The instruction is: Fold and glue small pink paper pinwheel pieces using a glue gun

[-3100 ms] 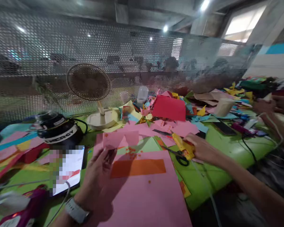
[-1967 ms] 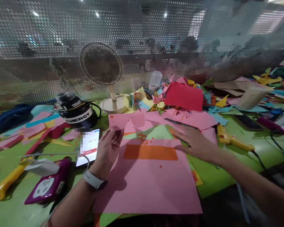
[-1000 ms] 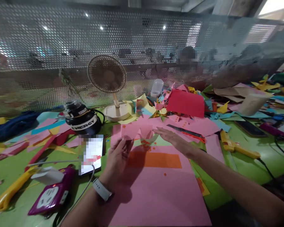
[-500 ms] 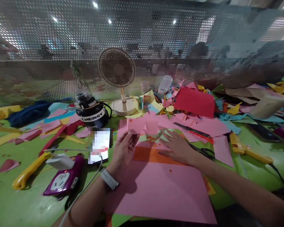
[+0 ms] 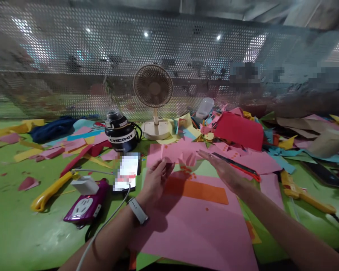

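Left hand [image 5: 157, 180] pinches folded paper [image 5: 175, 152], centre; right hand [image 5: 223, 171] beside it, flat, fingers straight. Pink sheet [image 5: 203, 233], right edge meeting frame bottom; worktop [image 5: 31, 239] shows lower left.

On my feed, a glossy lime-green tabletop [image 5: 5, 226] runs back to a tall grey perforated metal screen [image 5: 101, 49]; I see small bright white lights [image 5: 146, 34] glowing among its holes, and above its top edge, part of a dim grey ceiling [image 5: 228, 9]
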The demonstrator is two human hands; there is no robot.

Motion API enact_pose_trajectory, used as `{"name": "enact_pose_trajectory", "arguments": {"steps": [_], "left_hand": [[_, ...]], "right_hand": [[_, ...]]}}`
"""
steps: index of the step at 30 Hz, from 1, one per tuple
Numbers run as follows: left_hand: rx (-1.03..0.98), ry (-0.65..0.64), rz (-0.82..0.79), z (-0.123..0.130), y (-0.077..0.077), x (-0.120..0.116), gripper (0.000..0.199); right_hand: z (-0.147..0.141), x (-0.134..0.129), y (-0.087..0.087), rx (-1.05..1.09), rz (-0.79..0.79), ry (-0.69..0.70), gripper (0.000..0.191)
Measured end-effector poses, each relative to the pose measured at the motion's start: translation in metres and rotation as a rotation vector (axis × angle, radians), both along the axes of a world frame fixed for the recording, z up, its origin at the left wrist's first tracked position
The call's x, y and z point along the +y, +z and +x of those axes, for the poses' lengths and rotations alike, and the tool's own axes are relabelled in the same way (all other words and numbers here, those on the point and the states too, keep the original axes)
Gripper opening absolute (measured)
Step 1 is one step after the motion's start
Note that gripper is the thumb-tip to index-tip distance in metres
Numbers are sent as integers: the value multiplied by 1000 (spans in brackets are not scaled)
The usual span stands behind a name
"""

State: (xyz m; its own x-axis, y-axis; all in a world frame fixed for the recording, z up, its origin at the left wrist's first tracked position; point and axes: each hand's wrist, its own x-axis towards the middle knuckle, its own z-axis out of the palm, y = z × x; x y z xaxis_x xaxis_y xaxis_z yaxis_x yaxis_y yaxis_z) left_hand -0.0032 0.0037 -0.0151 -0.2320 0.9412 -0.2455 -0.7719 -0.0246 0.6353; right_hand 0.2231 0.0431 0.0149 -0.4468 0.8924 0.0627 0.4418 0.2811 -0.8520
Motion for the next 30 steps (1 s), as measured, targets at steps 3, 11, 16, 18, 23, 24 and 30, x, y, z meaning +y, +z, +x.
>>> {"name": "enact_pose_trajectory", "arguments": {"steps": [3, 11, 16, 18, 23, 24, 30], "left_hand": [[-13, -7, -7, -1, 1, 0, 11], [-24, 15, -18, -2, 1, 4, 10], [-6, 16, 15, -2, -1, 3, 8], [-5, 14, 20, -2, -2, 3, 8], [-3, 25, 10, -2, -3, 4, 10], [-5, 26, -1, -2, -3, 4, 11], [3, 4, -25, -1, -4, 2, 12]], "right_hand": [[-3, -1, -8, -210, 160, -62, 61], [-7, -19, -40, -683, 395, 121, 58], [-11, -20, -40, -714, 356, 149, 70], [-9, -17, -36, -639, 260, 138, 70], [-1, -8, -17, -132, 2, 43, 66], [-1, -7, -14, -17, -56, 26, 63], [-15, -8, -3, 485, -308, -64, 46]]}}
